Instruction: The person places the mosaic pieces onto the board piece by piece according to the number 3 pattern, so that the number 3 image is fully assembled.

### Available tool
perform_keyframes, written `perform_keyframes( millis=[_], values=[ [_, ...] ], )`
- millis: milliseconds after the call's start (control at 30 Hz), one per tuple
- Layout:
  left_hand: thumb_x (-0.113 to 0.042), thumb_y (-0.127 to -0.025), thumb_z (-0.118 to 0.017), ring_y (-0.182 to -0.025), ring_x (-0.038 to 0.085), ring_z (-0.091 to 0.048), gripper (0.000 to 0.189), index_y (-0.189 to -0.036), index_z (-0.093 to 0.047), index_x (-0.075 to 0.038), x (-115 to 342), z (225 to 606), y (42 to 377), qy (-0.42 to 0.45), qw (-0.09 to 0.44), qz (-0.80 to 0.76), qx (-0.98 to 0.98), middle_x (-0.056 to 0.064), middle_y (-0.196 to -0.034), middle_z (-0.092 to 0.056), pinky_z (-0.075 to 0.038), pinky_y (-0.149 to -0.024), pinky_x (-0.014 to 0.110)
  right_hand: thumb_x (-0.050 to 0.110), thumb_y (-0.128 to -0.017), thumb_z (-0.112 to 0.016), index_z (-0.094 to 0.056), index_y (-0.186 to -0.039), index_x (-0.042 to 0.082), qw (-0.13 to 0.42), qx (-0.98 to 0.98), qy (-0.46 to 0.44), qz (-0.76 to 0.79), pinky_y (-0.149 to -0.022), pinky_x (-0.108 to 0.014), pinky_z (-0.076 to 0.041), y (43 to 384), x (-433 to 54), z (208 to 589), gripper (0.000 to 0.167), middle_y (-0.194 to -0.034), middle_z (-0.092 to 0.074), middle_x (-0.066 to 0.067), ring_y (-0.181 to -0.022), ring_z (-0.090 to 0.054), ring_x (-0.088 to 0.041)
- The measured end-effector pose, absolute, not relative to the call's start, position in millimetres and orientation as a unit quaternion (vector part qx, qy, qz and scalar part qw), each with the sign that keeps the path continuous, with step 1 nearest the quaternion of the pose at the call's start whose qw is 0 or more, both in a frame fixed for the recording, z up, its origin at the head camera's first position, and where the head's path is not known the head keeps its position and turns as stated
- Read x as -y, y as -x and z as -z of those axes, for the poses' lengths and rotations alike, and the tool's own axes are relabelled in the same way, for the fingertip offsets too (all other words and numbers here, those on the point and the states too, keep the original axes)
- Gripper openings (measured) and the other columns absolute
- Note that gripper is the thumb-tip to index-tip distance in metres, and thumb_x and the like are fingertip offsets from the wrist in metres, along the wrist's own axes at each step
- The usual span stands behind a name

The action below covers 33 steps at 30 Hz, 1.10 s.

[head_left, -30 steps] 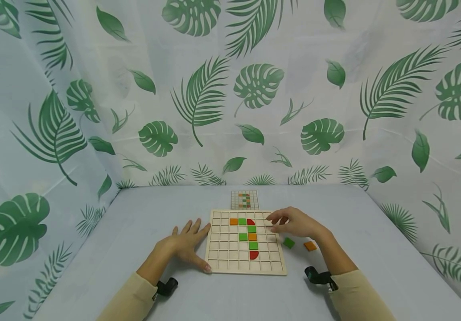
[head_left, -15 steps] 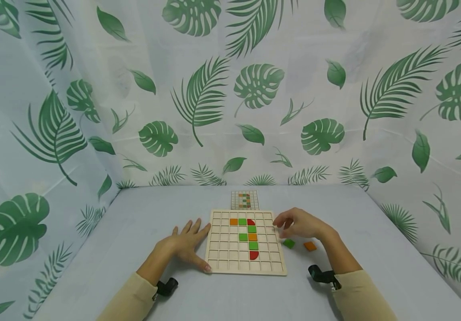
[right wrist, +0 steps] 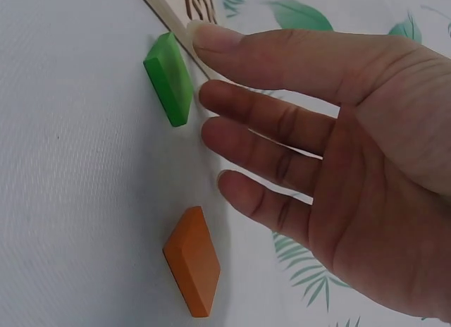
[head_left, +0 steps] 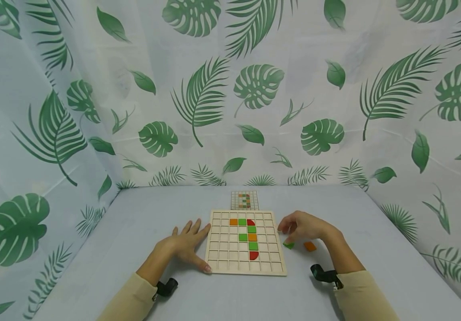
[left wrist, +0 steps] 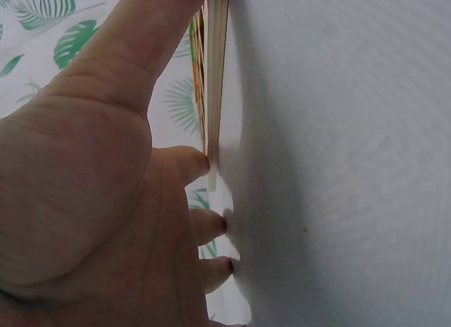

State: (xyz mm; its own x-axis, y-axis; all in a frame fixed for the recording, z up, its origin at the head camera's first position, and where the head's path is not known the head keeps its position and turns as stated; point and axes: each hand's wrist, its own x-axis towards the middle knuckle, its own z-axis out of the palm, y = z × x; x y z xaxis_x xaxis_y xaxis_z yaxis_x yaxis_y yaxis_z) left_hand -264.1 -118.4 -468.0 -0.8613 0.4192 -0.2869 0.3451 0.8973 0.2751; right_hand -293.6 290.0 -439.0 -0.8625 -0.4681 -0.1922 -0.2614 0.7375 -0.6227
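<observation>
A wooden grid board (head_left: pixel 224 255) lies on the table, with orange, green and red flat pieces set in its squares. My left hand (head_left: pixel 182 246) rests on the table at the board's left side, fingers spread; in the left wrist view the thumb and a fingertip touch the board's edge. Off the right side, my right hand (head_left: pixel 304 226) hovers with loosely bent fingers, holding nothing. Just below its fingertips lies a loose green square tile (right wrist: pixel 169 80), partly covered by the hand in the head view. An orange square tile (right wrist: pixel 194 260) lies nearer the wrist.
Behind the board lies a small card (head_left: pixel 234 200) printed with a grid of coloured shapes. A pale cloth covers the table (head_left: pixel 166 203). Leaf-patterned curtains (head_left: pixel 214 102) stand behind and at both sides.
My right hand has drawn back to the right, from over the board's right edge to above the green tile, and dropped slightly. The left hand stays put.
</observation>
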Motion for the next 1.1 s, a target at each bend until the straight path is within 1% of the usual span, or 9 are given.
perform_keyframes(
  millis=[233,567,667,933,1100],
  values=[
    [-0.080,-0.061,-0.084,-0.162,0.042,-0.002,0.139,-0.169,-0.015,-0.025,118.6,469.2,265.2,-0.203,0.175,-0.106,-0.958,0.014,-0.176,-0.005,-0.007,-0.124,0.074,0.003,-0.077,-0.088,-0.077,-0.102,0.013,0.178,-0.918,0.200,0.291,-0.076,-0.036,-0.054,290.7,-291.2,438.8,0.029,-0.098,-0.072,-0.003,-0.087,-0.062,-0.021],
    [-0.081,-0.061,-0.084,-0.162,0.041,-0.002,0.139,-0.169,-0.015,-0.025,119.4,469.6,266.3,-0.203,0.173,-0.106,-0.958,0.013,-0.176,-0.005,-0.006,-0.124,0.074,0.001,-0.075,-0.089,-0.076,-0.095,0.013,0.190,-0.918,0.205,0.281,-0.076,-0.036,-0.049,289.6,-292.4,440.1,0.027,-0.089,-0.068,0.000,-0.085,-0.057,-0.020],
    [-0.080,-0.061,-0.084,-0.163,0.041,-0.002,0.139,-0.169,-0.015,-0.025,119.5,469.0,266.7,-0.201,0.173,-0.108,-0.958,0.013,-0.176,-0.005,-0.006,-0.124,0.074,0.000,-0.074,-0.089,-0.076,-0.093,0.012,0.195,-0.917,0.202,0.282,-0.076,-0.036,-0.049,289.6,-291.8,440.1,0.026,-0.088,-0.068,-0.001,-0.084,-0.056,-0.020],
    [-0.080,-0.061,-0.084,-0.162,0.041,-0.003,0.139,-0.169,-0.016,-0.024,118.7,468.1,265.4,-0.201,0.174,-0.106,-0.958,0.014,-0.176,-0.006,-0.007,-0.124,0.074,-0.002,-0.074,-0.088,-0.074,-0.093,0.010,0.200,-0.917,0.196,0.282,-0.078,-0.035,-0.052,289.3,-290.8,441.2,0.027,-0.089,-0.069,0.001,-0.084,-0.059,-0.019],
    [-0.080,-0.062,-0.083,-0.163,0.041,-0.002,0.138,-0.169,-0.016,-0.025,118.8,468.6,265.6,-0.202,0.173,-0.104,-0.958,0.013,-0.176,-0.006,-0.007,-0.124,0.074,-0.003,-0.075,-0.088,-0.073,-0.092,0.010,0.199,-0.919,0.198,0.277,-0.076,-0.034,-0.053,289.4,-289.9,442.1,0.026,-0.087,-0.069,0.001,-0.082,-0.061,-0.019]
  ],
)
